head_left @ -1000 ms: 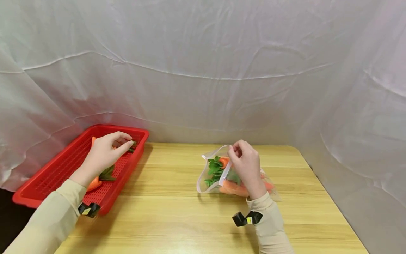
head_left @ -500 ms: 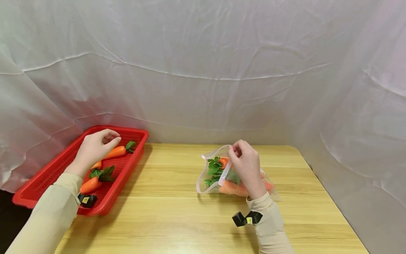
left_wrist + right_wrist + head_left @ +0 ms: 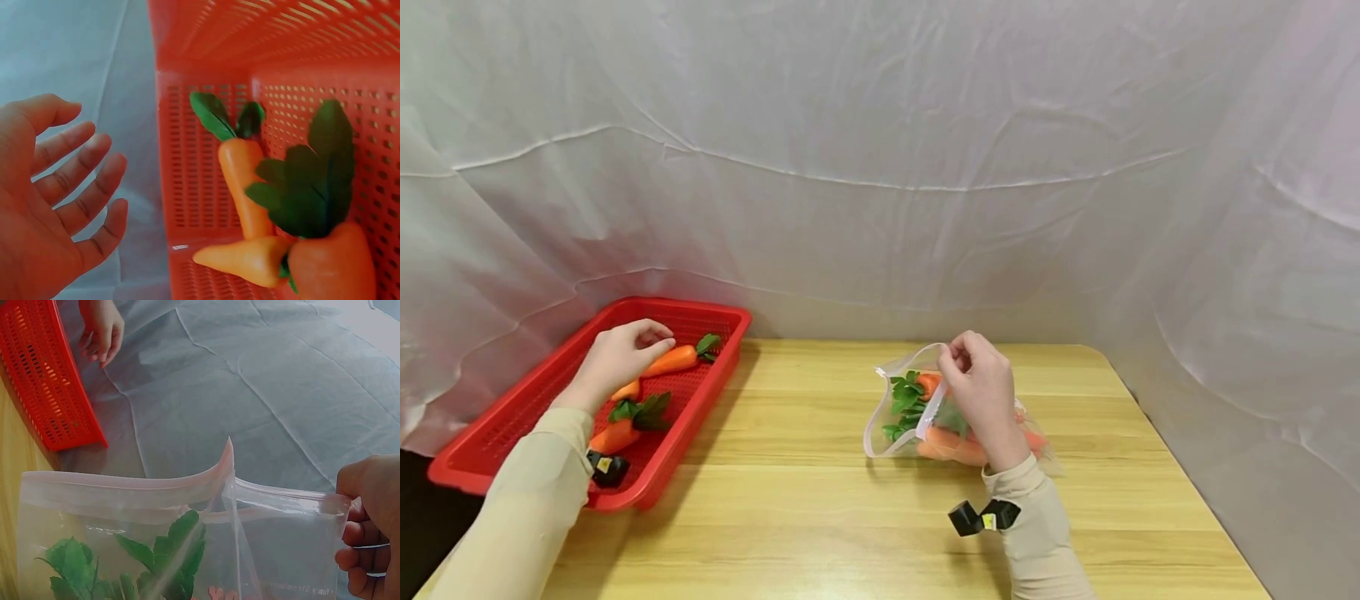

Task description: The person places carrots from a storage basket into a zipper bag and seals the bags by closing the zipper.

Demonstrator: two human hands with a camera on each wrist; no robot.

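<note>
- Carrot (image 3: 672, 360) lying in the red basket (image 3: 505, 437) at the left of the tabletop (image 3: 820, 525), leaves pointing toward the far right corner, with two more carrots (image 3: 613, 434) just beside it nearer the person.
- Looking smooth and glossy in the left wrist view (image 3: 240, 181), probably a plastic imitation: judging it light, stiff in the body, somewhat slippery on the tapered end.
- Carrying soft green leaves (image 3: 219, 115) at the thick end, likely bending if pinched, so a poor place for a grip.
- Suggesting a hold across the thick orange middle, thumb on one side and fingers on the other, well clear of the narrow tip.
- Hovering over the far end of the basket, left hand (image 3: 617, 358) with fingers loosely spread and holding nothing; looking just apart from the carrot, though contact being hard to rule out from the head view.
- Pinching the top edge of the clear zip bag (image 3: 917, 408) at mid-tabletop, right hand (image 3: 981, 392) with fingers curled round the strip (image 3: 284, 500), keeping the mouth lifted and gaping.
- Holding several carrots already, the bag looking thin, limp and crinkly, likely collapsing without that pinch.
- Hanging behind everything, a white sheet (image 3: 880, 167).
</note>
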